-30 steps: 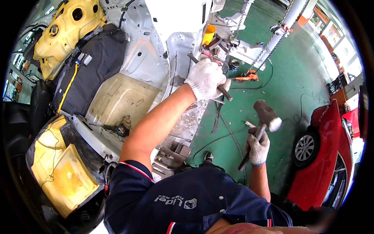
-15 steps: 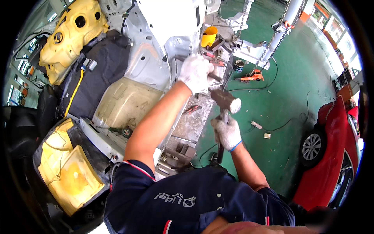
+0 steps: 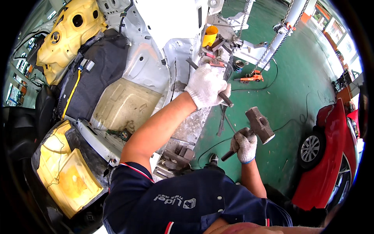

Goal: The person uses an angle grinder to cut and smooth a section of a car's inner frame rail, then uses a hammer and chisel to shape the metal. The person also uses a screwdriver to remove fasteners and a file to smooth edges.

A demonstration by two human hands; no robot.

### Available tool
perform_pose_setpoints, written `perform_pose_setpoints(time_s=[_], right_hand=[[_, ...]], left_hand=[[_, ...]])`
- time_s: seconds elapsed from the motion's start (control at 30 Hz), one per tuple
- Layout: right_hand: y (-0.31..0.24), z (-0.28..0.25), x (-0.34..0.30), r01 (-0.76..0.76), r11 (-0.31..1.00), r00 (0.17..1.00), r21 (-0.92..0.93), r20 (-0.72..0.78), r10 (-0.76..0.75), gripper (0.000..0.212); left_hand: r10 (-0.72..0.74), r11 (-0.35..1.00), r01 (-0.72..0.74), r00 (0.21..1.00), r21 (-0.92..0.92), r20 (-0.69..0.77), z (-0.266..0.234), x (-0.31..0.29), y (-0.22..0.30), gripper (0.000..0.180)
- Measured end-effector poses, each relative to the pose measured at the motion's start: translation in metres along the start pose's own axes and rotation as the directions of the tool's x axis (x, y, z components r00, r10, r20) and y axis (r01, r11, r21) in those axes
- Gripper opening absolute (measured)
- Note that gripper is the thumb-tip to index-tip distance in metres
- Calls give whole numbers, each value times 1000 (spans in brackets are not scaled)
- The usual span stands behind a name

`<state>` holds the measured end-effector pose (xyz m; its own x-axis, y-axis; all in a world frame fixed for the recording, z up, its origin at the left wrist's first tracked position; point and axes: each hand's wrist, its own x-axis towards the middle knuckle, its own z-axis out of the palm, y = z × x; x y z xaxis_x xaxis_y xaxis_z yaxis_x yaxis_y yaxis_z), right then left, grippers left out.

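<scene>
My left hand (image 3: 205, 86), in a white knitted glove, is closed around a dark metal chisel (image 3: 226, 100). The chisel slants across the hand, and one end points at the grey car body sill (image 3: 180, 80). Its other end sticks out towards my right side. Lower down and to the right, my gloved right hand (image 3: 244, 146) grips a short-handled sledgehammer (image 3: 260, 124). The hammer's heavy steel head stands apart from the chisel, out over the green floor. Whether the chisel's far tip touches the metal I cannot tell.
The stripped car body holds a black liner (image 3: 99, 66), a yellow foam piece (image 3: 72, 39) and a tape measure (image 3: 124, 135). A yellow cup (image 3: 210, 36) stands among tools beyond my left hand. Chains (image 3: 278, 45) hang from a post, and a red car (image 3: 327, 156) is at right.
The hammer has swung away from the chisel, to the right and lower, and its head has turned. My left hand has shifted slightly right and nearer, and more of the chisel shows.
</scene>
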<state>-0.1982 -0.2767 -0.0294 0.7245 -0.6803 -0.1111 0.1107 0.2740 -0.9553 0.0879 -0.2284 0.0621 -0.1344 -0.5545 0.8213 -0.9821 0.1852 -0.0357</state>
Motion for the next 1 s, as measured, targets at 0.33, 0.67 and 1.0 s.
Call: perform_pose_setpoints(time_s=[0.33, 0.67, 1.0], right_hand=[[-26, 8, -12, 54, 998, 998, -18, 21, -53, 2], [11, 24, 17, 149, 789, 987, -596, 39, -157, 25], [-3, 46, -6, -38, 968, 997, -248, 59, 54, 7]], left_hand=[[49, 987, -62, 995, -149, -87, -12, 1, -6, 32], [-44, 962, 63, 996, -267, 76, -18, 3, -11, 27], [58, 988, -73, 992, -135, -114, -20, -6, -7, 29]])
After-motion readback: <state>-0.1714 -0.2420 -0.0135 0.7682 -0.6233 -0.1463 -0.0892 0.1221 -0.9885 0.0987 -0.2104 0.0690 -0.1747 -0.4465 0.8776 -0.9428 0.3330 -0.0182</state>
